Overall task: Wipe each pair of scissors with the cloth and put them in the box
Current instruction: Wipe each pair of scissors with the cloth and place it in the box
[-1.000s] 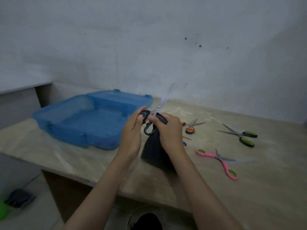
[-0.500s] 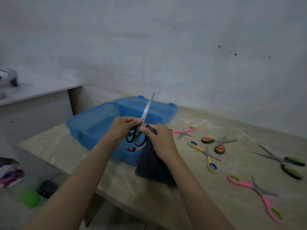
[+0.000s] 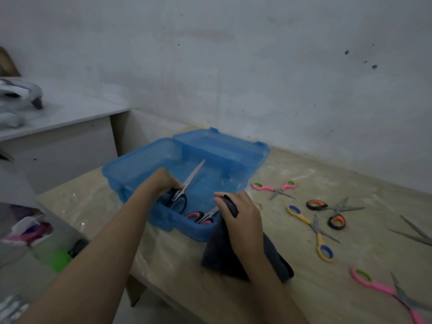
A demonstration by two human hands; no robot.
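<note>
My left hand (image 3: pixel 163 182) grips the black-handled scissors (image 3: pixel 184 190) by the handles, inside the open blue plastic box (image 3: pixel 131 169), blades pointing up and away. A red-and-black pair (image 3: pixel 201 216) lies in the box near its front wall. My right hand (image 3: pixel 240 218) grips the dark cloth (image 3: pixel 219 256), which hangs down onto the wooden table just in front of the box's right corner. On the table to the right lie more scissors: a small pink pair (image 3: pixel 273 187), an orange-and-black pair (image 3: pixel 332 211), a yellow-and-blue pair (image 3: pixel 313 232) and a larger pink pair (image 3: pixel 383 288).
The wooden table (image 3: pixel 350 265) runs along a grey wall. Metal blades of another pair (image 3: pixel 413 232) show at the right edge. A grey side desk (image 3: pixel 70 122) stands to the left, with bags and a green object (image 3: pixel 60 259) on the floor below.
My left hand has carried the black-handled scissors away from the cloth and lowered them into the blue box. My right hand has stayed on the cloth. The view has turned left.
</note>
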